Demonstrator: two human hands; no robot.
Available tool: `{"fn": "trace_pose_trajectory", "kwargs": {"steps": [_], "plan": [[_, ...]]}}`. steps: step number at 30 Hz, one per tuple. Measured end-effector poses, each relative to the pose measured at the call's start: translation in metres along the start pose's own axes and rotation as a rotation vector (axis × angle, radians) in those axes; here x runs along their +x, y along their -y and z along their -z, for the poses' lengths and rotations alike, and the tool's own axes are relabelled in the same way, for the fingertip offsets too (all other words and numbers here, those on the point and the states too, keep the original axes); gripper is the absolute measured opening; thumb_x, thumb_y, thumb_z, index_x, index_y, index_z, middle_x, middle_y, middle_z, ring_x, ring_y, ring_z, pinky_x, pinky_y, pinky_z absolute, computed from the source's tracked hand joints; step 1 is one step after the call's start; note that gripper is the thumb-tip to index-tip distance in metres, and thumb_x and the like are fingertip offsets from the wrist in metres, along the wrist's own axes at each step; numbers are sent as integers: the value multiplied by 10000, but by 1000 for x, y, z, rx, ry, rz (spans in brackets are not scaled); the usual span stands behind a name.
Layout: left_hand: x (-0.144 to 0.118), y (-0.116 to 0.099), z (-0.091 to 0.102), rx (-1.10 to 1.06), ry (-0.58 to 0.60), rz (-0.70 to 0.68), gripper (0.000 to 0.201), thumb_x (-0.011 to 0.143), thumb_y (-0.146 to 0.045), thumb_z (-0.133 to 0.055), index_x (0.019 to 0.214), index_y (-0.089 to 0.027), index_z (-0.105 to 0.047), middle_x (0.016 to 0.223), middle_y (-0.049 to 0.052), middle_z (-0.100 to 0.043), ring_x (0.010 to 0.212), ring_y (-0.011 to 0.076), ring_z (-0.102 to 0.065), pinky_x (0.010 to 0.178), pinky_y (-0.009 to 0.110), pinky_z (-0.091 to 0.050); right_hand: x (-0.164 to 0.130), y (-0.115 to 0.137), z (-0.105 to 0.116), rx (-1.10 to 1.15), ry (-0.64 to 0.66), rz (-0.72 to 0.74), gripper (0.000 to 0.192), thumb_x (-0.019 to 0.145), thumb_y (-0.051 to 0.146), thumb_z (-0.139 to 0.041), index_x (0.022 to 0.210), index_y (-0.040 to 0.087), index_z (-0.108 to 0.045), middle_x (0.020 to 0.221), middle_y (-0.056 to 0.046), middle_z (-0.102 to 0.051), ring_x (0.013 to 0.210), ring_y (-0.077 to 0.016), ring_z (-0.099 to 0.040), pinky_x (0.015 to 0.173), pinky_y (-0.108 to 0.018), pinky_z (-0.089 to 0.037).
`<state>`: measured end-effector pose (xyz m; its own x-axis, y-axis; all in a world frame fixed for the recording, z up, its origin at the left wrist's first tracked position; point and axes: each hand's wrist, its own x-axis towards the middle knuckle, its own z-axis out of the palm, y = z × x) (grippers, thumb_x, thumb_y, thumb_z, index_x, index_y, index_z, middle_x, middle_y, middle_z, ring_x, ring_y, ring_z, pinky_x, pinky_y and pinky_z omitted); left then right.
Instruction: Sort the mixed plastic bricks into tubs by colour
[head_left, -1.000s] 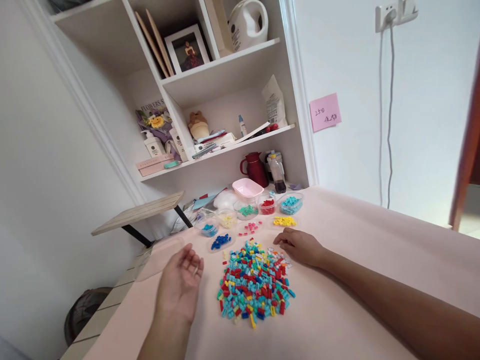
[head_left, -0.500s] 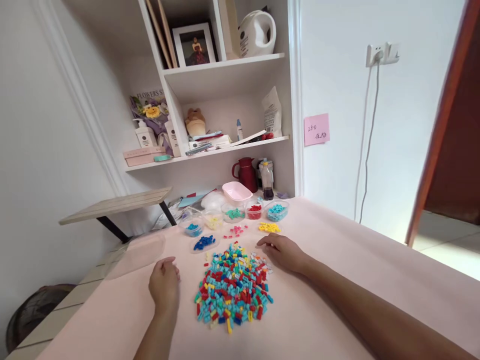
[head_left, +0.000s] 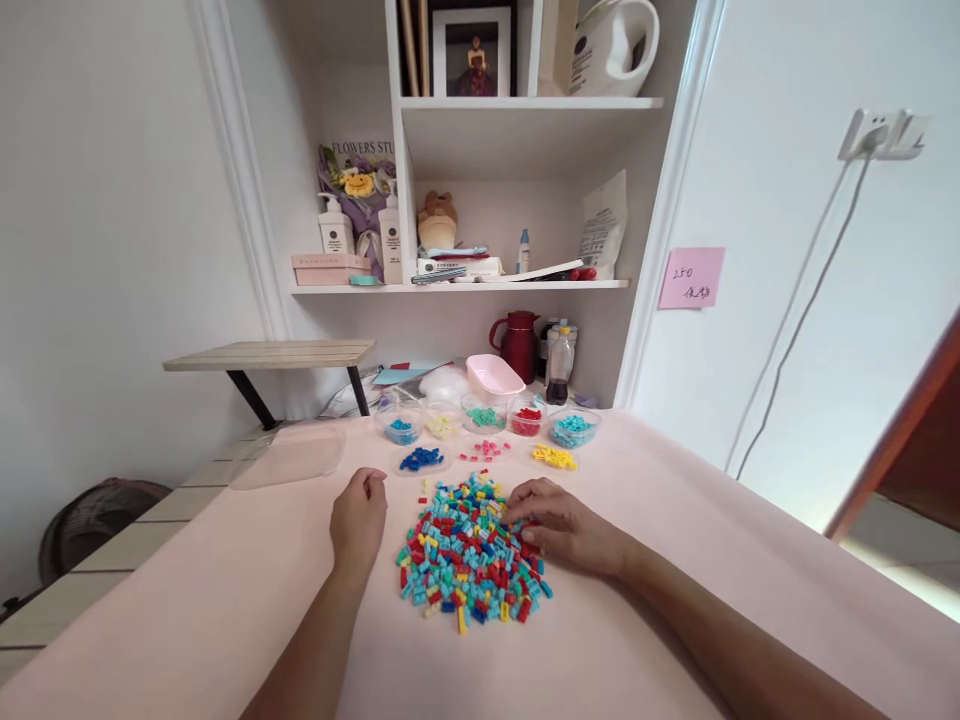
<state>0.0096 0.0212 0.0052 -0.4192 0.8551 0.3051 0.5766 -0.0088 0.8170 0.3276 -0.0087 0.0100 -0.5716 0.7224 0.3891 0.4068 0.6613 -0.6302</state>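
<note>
A heap of small mixed-colour toy building bricks lies on the pink tabletop in front of me. My right hand reaches over the heap's right edge, thumb and fingers apart, fingertips at the bricks. Left of the heap, my left hand rests with its fingers curled in; whatever it may hold is hidden. Behind the heap are dark blue bricks, pink bricks and yellow bricks, each colour in its own group. Farther back, clear tubs hold blue bricks, pale yellow bricks, green bricks, red bricks and turquoise bricks.
A pink basin, a red jug and a bottle of dark liquid stand at the back under a shelf. A clear plastic lid lies at the left, near a small wooden stand.
My right hand has moved from beside the yellow bricks down onto the heap's right edge, its fingers spreading. My left hand stays curled beside the heap. The camera view has turned left.
</note>
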Motion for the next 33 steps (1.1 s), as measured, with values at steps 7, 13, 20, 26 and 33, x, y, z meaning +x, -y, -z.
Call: {"fn": "trace_pose_trajectory", "kwargs": {"steps": [7,13,20,26,33], "plan": [[-1,-4,0,92,39,-17,221,821,-298,-426,864,-273,-641,676,-7,-672,634,179,-603,566,257,-332,-2,3,1,74,75,-68,175,790,357,-696,892,224,-748,1257,-105,-518,1159,-256,-520,910,-359,-499],[-2,-4,1,105,60,-9,253,831,-302,-402,887,-272,-647,664,-2,-673,647,186,-613,567,262,-344,-3,4,8,96,-44,-126,203,825,409,-655,816,220,-730,1128,-102,-604,1056,-249,-585,932,-396,-493],[3,4,-6,68,80,27,273,830,-299,-394,885,-278,-661,634,-16,-666,608,173,-609,554,255,-359,0,17,-3,-14,-27,26,272,894,442,-562,1035,273,-722,1122,-102,-639,1087,-251,-560,972,-403,-450],[6,9,-9,42,87,40,252,818,-309,-423,857,-267,-668,631,-8,-663,575,165,-592,531,253,-343,2,35,-16,-246,188,197,441,805,495,-667,1217,338,-642,1405,-73,-466,1312,-305,-367,1097,-463,-285],[6,8,-6,14,102,27,242,812,-310,-422,852,-263,-657,606,-13,-653,545,161,-586,510,252,-336,2,24,-5,-303,56,20,225,873,439,-583,894,277,-737,1352,-69,-513,1230,-294,-464,1032,-461,-380]]}}
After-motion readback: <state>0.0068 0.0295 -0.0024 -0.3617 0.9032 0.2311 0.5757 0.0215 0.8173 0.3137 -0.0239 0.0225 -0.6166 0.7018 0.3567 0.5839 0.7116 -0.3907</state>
